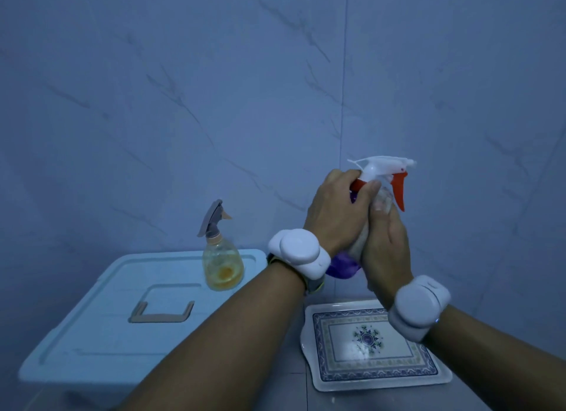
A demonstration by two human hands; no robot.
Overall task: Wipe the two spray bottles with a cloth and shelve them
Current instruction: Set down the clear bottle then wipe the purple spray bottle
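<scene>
Purple bottle (341,265) is being held upright in the air above the tray's (309,343) far edge, neck gripped by left hand (337,214), fingers curled round it. Cloth (381,200) is being pressed to the bottle by right hand (384,248), fingers wrapped round it. Yellow bottle (223,265) is standing upright at the bin lid's (92,328) far right corner.

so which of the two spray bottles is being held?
The purple bottle with the white-and-red trigger: both hands grip it, left hand at the neck, right hand pressing a cloth on it. The yellow bottle stands untouched on the blue bin lid.
</scene>
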